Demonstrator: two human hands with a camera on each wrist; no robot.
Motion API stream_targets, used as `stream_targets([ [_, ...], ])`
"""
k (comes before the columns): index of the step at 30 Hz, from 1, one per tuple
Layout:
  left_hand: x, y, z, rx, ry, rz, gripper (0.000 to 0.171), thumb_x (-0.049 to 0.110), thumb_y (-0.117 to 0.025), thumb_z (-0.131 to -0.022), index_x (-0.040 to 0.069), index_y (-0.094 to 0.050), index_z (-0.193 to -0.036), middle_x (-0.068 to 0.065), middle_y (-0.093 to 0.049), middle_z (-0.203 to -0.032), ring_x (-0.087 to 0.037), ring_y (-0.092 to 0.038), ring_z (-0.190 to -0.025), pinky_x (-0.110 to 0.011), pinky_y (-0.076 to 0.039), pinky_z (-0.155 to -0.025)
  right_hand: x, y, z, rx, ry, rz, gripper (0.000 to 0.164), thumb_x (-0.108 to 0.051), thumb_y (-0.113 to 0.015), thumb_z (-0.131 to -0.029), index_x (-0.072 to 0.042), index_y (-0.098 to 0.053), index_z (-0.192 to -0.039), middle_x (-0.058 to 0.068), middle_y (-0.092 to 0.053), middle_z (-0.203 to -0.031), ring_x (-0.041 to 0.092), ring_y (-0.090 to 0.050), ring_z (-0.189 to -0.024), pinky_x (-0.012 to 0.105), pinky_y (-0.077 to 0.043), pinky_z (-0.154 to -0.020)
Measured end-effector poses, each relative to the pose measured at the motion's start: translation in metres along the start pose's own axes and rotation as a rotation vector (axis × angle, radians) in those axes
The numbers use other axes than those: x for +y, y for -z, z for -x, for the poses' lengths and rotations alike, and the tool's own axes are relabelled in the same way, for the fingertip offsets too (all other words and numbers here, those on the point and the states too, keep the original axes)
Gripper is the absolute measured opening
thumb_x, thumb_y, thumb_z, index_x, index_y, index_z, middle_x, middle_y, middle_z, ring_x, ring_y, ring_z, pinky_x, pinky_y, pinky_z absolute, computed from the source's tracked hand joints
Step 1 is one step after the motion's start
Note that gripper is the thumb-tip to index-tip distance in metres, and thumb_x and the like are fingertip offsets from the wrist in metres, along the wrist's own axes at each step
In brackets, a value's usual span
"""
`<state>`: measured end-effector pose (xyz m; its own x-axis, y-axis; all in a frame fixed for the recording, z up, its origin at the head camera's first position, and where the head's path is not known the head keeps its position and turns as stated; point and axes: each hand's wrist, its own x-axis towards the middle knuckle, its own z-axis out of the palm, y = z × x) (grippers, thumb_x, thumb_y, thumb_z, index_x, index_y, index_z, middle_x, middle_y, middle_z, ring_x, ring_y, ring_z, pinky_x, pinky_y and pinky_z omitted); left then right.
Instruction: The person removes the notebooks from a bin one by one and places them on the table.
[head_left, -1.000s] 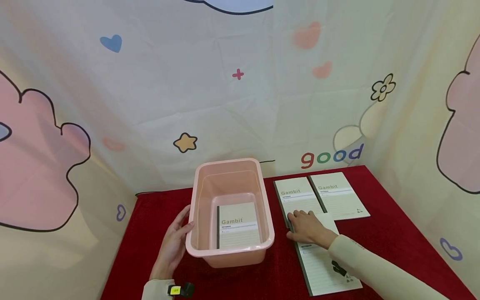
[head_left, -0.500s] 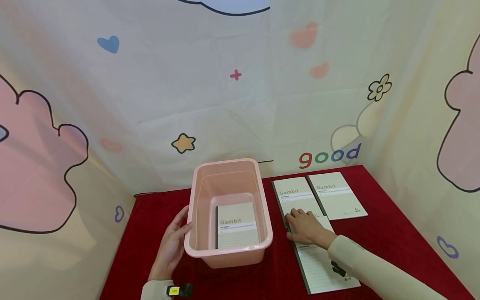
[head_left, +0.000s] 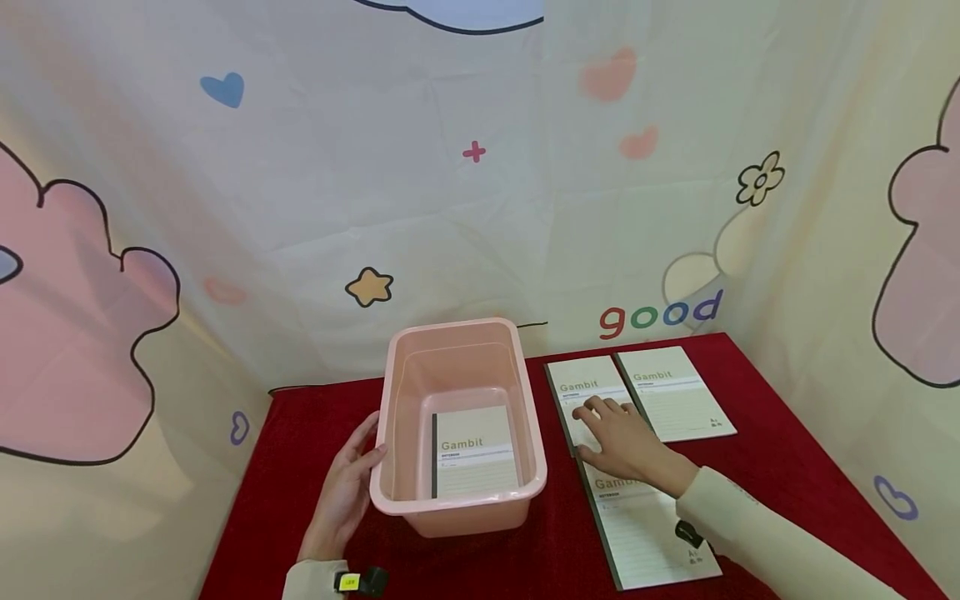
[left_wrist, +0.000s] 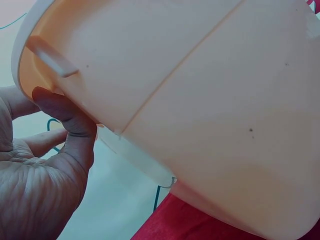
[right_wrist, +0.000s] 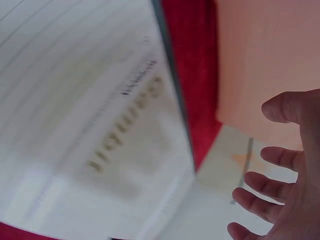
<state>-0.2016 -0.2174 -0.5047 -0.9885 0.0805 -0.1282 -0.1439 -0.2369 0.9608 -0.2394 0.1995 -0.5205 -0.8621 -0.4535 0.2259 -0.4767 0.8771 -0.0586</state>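
A pink plastic tub (head_left: 465, 508) stands in the middle of the table, with one Gambit notebook (head_left: 472, 467) lying flat inside it. At the tub's left side, my left hand (head_left: 341, 492) holds it by the rim; in the left wrist view the bent thumb (left_wrist: 75, 117) sits under the lip. My right hand (head_left: 622, 437) hovers over the notebooks at the right, fingers spread and holding nothing. Beneath its wrist lies the near notebook (head_left: 648, 542). Partly covered by the fingers is the far-left notebook (head_left: 588, 371), beside the far-right notebook (head_left: 678, 400).
A red cloth (head_left: 787, 450) covers the table. Behind it hangs a pale printed curtain (head_left: 337, 167), which also closes off both sides. Bands with small cameras sit at both wrists.
My right hand has lifted off the notebooks' left edge, shifting slightly up and right, and uncovered the near notebook's title. The left hand and tub stay put.
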Motion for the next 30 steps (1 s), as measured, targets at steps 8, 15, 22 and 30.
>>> stream_targets([
  [8,0.003,0.0,-0.001,-0.003,-0.013,0.0,0.057,0.012,-0.055,-0.098,0.023,-0.034,-0.151,-0.001,-0.033,-0.153,-0.038,-0.039,-0.14,-0.045,-0.045,-0.105,-0.007,0.044,-0.009,0.1,0.04,0.019,0.048,-0.035,-0.068,-0.086,-0.016,-0.059,-0.128,0.01,-0.057,-0.127,0.031,-0.056,-0.118,0.058,-0.046,-0.093],
  [15,0.004,0.001,-0.001,-0.006,-0.018,-0.002,0.058,0.013,-0.055,-0.098,0.023,-0.034,-0.151,-0.002,-0.033,-0.153,-0.038,-0.038,-0.14,-0.045,-0.044,-0.106,-0.017,0.077,-0.023,0.196,0.085,0.047,0.046,-0.033,-0.07,-0.084,-0.015,-0.06,-0.125,0.01,-0.058,-0.124,0.029,-0.055,-0.117,0.054,-0.047,-0.09],
  [22,0.002,0.001,-0.001,0.002,-0.004,0.003,0.057,0.013,-0.056,-0.098,0.024,-0.035,-0.15,-0.001,-0.033,-0.153,-0.036,-0.038,-0.141,-0.046,-0.042,-0.108,-0.034,0.102,-0.038,0.213,0.121,0.027,0.046,-0.034,-0.066,-0.087,-0.014,-0.058,-0.129,0.011,-0.057,-0.129,0.031,-0.052,-0.121,0.053,-0.044,-0.099],
  [30,0.0,0.0,-0.002,0.004,0.006,-0.006,0.058,0.013,-0.056,-0.098,0.023,-0.035,-0.15,-0.002,-0.032,-0.154,-0.03,-0.044,-0.138,-0.046,-0.042,-0.108,-0.059,0.117,-0.057,0.203,0.158,-0.008,0.045,-0.035,-0.064,-0.09,-0.017,-0.057,-0.131,0.01,-0.055,-0.134,0.031,-0.05,-0.126,0.054,-0.045,-0.1],
])
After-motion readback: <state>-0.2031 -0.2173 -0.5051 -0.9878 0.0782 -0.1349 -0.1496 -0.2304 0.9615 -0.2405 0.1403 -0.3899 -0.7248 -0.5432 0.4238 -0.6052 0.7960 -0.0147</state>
